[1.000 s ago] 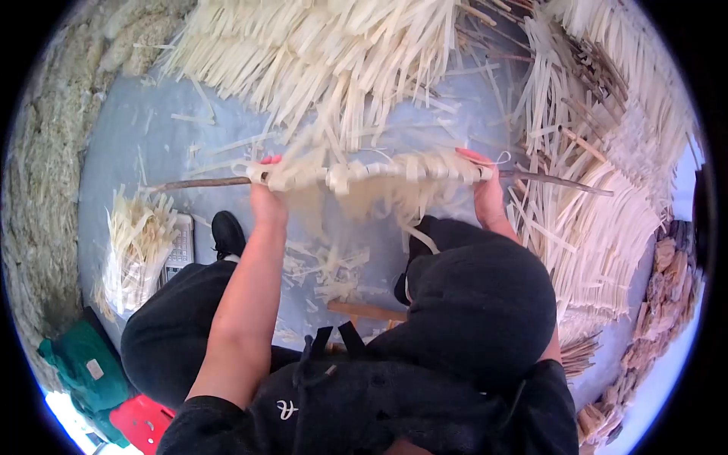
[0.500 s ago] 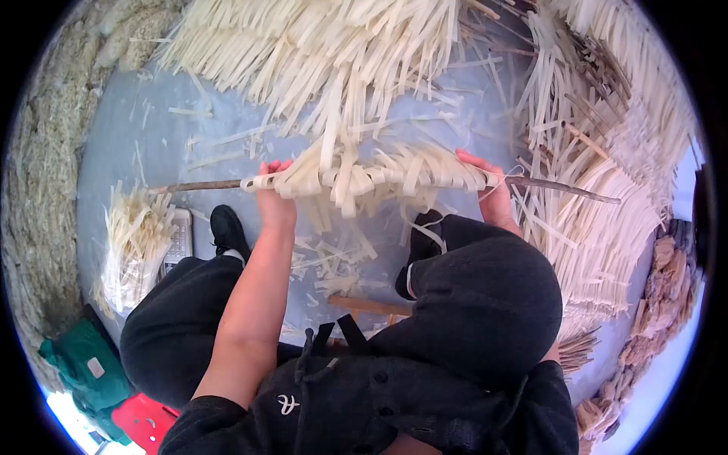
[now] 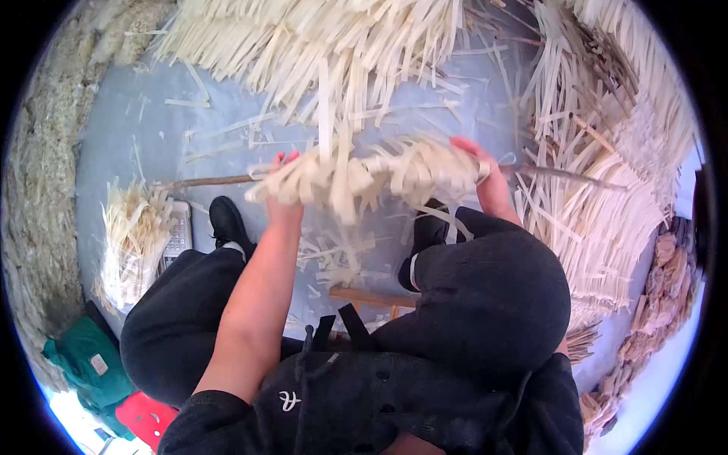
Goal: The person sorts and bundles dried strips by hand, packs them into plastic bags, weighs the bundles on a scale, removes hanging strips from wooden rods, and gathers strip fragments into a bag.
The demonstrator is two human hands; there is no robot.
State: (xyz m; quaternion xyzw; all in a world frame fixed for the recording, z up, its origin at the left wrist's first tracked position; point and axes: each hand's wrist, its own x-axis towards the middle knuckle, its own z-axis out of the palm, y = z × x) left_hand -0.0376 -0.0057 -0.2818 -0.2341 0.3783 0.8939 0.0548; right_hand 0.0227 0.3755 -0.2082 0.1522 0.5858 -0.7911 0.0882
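Your grip: left hand (image 3: pixel 285 211) and right hand (image 3: pixel 492 180) closed around the stick (image 3: pixel 212 182)
Pale strips (image 3: pixel 341 180): mid-frame, blurrier and more ruffled than before

Stick (image 3: pixel 208 183): we see it thin, brown and slightly bent, held crosswise, both ends bare.
Pale strips (image 3: pixel 353 182): we see flat ribbons bunched along the stick's middle, splaying to either side, partly blurred.
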